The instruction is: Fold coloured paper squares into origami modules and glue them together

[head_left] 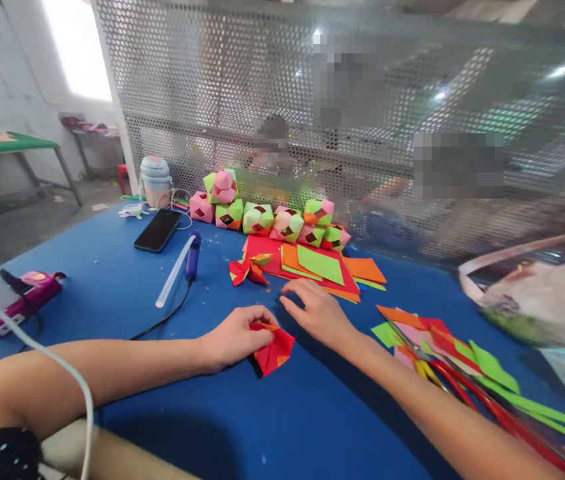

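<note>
Paper (278,352) pinched in left hand, right hand loosely open beside the coloured sheets

The left hand (239,335) is partly closed, thumb and fingers gripping a folded red paper piece that juts out on the side facing the right hand. The right hand (318,312) is half open, its fingers curved and the thumb set apart, with nothing visible in its grasp. It lies just beside the near edge of a stack of red, orange and green sheets (319,264); whether it touches them I cannot tell.

Beyond the left hand, near the right fingertips, sits a small folded red, orange and green shape (249,269). Farther out from both hands stands a row of folded paper balls (258,219) in pink, green and orange, some stacked on others.

To the left hand's far left are a corded purple tool (193,260) with a whitish stick (175,273) and, farther off, a black phone (158,230). To the right of the right hand, alongside its forearm, red-handled scissors (482,393) lie over a heap of paper pieces (435,333). Under both hands is the blue tabletop (262,433).
</note>
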`<state>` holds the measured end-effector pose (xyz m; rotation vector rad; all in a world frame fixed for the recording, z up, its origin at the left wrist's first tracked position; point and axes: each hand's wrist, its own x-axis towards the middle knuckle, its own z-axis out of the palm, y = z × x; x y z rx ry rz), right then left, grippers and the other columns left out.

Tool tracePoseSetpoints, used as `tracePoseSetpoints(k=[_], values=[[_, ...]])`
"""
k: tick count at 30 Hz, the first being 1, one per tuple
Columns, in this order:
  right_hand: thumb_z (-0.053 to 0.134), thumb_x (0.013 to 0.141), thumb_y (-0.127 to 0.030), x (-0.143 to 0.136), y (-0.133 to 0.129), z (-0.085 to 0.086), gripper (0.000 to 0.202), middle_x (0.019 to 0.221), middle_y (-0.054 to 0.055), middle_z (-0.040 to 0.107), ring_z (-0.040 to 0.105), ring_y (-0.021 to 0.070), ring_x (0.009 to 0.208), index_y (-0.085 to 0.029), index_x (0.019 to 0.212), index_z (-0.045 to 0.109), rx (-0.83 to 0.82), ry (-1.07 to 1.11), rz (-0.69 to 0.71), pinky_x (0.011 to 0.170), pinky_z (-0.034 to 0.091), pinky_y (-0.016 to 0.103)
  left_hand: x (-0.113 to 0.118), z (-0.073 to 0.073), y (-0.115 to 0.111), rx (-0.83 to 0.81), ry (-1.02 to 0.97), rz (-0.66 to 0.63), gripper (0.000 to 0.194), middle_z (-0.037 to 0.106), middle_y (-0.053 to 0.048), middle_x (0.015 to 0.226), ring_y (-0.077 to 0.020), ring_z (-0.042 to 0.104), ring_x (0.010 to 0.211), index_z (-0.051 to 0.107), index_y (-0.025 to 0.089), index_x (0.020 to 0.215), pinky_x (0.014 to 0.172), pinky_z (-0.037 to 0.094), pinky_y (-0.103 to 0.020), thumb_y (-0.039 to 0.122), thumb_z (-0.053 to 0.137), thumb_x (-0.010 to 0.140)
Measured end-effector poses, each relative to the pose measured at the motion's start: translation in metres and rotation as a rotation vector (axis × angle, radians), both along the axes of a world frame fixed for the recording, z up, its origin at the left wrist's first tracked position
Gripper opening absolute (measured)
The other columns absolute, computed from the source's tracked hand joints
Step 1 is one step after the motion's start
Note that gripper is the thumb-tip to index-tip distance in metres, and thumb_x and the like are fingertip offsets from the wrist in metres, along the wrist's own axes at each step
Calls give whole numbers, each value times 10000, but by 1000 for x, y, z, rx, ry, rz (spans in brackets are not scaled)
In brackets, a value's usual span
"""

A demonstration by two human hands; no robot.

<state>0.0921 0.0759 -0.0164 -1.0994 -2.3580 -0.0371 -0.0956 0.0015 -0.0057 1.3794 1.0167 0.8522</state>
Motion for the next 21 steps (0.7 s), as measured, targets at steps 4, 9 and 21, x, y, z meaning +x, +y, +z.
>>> tracePoseSetpoints(k=[4,9,21], values=[[517,811,-294,-40,31,-9,235,1021,119,631,559,265,981,-163,991,595,-80,113,36,866,419,401,0,3,1,-100,-78,32,186,589,15,699,-105,494,633,613,132,859,602,356,-222,210,530,712],[507,800,-275,-37,31,-10,156,823,68,659,594,221,794,-177,801,628,-272,310,-12,759,443,361,1,-3,6,-114,-135,78,226,609,-5,698,-101,494,631,671,115,840,609,355,-222,277,531,768],[646,742,-411,47,-44,-1,261,850,44,688,617,168,743,-193,887,660,-846,902,-97,707,481,316,3,-5,10,-190,-315,167,181,634,-7,707,-101,555,625,657,125,826,623,419,-227,259,645,705]])
